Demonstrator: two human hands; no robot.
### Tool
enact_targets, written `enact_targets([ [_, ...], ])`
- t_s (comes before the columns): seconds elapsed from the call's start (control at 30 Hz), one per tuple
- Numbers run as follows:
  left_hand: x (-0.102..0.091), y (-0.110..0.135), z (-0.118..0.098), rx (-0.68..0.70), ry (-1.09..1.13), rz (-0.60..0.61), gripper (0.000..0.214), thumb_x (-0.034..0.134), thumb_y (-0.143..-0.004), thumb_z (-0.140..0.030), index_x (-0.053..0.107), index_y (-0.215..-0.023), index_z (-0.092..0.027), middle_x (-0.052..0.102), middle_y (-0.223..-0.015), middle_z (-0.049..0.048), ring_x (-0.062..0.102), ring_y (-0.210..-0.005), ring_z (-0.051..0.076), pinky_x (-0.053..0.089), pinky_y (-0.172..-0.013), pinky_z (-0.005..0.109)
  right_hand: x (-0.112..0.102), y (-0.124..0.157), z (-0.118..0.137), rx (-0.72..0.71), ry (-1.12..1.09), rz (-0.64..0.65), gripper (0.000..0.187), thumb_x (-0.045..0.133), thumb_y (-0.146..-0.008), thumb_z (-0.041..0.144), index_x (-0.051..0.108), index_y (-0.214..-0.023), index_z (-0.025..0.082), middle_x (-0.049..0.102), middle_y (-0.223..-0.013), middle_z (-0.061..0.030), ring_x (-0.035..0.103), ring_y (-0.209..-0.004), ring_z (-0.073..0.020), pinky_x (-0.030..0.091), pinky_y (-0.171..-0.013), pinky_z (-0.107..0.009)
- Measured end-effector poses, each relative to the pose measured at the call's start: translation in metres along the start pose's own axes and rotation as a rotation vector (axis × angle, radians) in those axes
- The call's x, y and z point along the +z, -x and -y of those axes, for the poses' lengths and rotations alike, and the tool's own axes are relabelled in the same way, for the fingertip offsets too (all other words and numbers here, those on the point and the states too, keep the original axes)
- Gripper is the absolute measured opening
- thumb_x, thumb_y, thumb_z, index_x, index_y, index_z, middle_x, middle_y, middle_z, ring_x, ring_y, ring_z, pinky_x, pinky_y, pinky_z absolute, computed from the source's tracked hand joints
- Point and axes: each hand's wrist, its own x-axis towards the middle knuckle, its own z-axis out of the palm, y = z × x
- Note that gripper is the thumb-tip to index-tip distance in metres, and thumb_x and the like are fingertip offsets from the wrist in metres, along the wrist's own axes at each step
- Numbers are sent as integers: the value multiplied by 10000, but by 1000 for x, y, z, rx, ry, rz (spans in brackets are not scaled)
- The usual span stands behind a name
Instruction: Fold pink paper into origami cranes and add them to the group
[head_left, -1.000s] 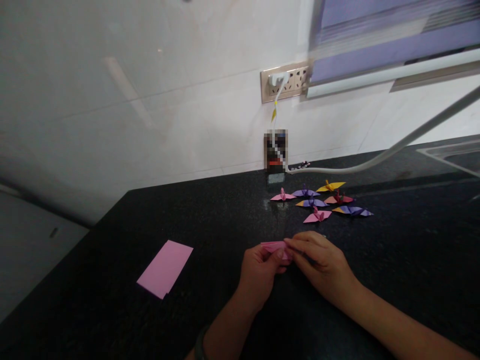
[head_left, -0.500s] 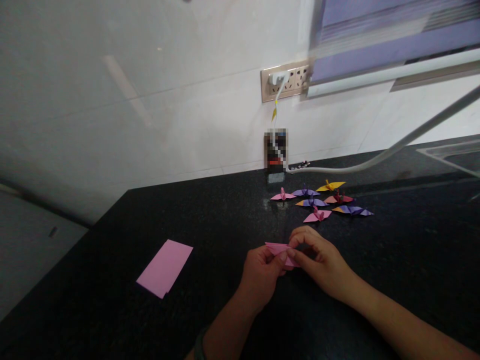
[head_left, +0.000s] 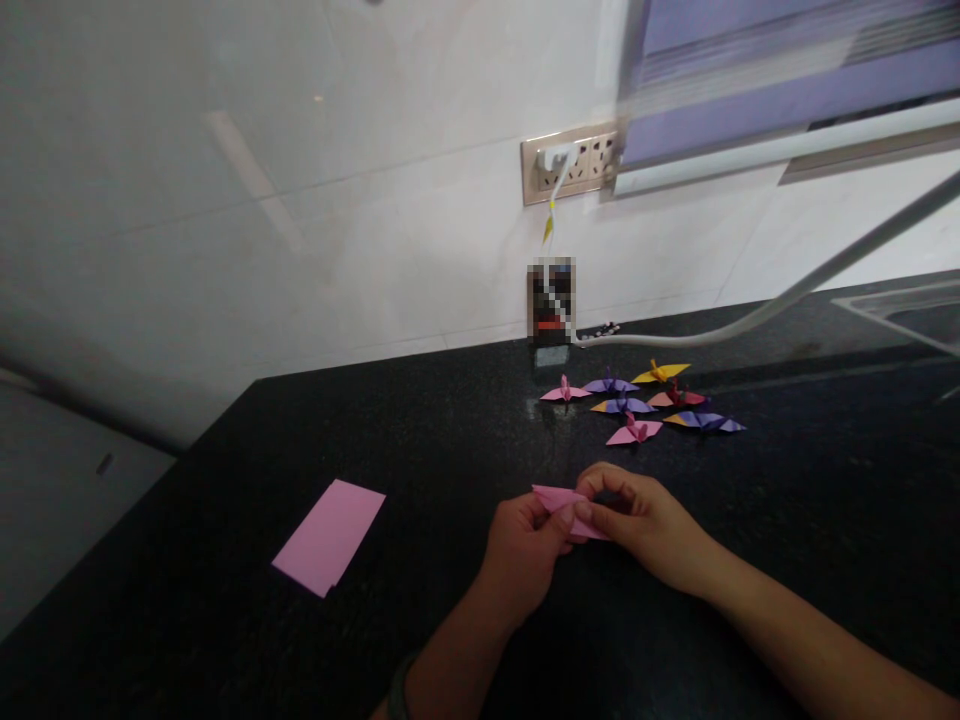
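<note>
Between my two hands is a small piece of folded pink paper [head_left: 555, 495], held just above the dark countertop. My left hand [head_left: 521, 550] pinches its near left side, thumb on top. From the right, my right hand [head_left: 649, 525] grips the other side between thumb and curled fingers. The thumb tips almost meet over the paper, and the fingers hide part of its folds. Beyond my hands stand several folded paper cranes, among them a pink crane [head_left: 635, 431], a yellow crane [head_left: 660, 372] and a purple crane [head_left: 705, 421].
A stack of pink paper sheets [head_left: 330, 538] lies to the left on the black countertop [head_left: 420, 430]. At the wall are a blurred-out dark box [head_left: 551, 300], a white hose [head_left: 697, 340] and a socket panel [head_left: 570, 165] with a plug in it.
My right hand has shifted slightly down, its fingers drawn closer to the thumb. More of the pink paper's lower right point now shows below the right thumb. My left hand is nearly still.
</note>
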Motion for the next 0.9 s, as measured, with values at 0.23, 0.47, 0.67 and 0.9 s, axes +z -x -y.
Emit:
enact_targets([
  [0.23,-2,-1,0,0,0,21,246,539,-718,-297,648,-831,-107,645,-705,69,561,-619,132,410,-557,216,0,1,3,-96,78,-16,156,456,-796,208,576,-706,166,550,-756,-32,525,-704,-133,424,-635,-252],
  [0.47,-1,-2,3,-18,39,1,219,567,-693,-288,652,-774,-104,653,-708,71,574,-613,133,422,-558,219,4,3,-2,-326,462,-148,121,454,-773,146,571,-779,181,558,-794,-58,508,-766,-172,419,-662,-315],
  [0.67,-2,-2,3,4,5,-15,239,543,-710,-285,654,-839,-118,645,-694,64,577,-641,148,428,-566,230,8,4,-1,-385,733,-175,143,442,-784,164,585,-775,156,549,-779,-85,472,-755,-193,415,-647,-325],
  [0.9,-4,-2,5,26,-37,-8,247,510,-734,-296,656,-839,-127,637,-677,47,564,-628,141,424,-567,231,14,8,-7,-488,788,-158,206,414,-799,143,609,-733,152,539,-734,-88,462,-710,-185,411,-615,-309],
])
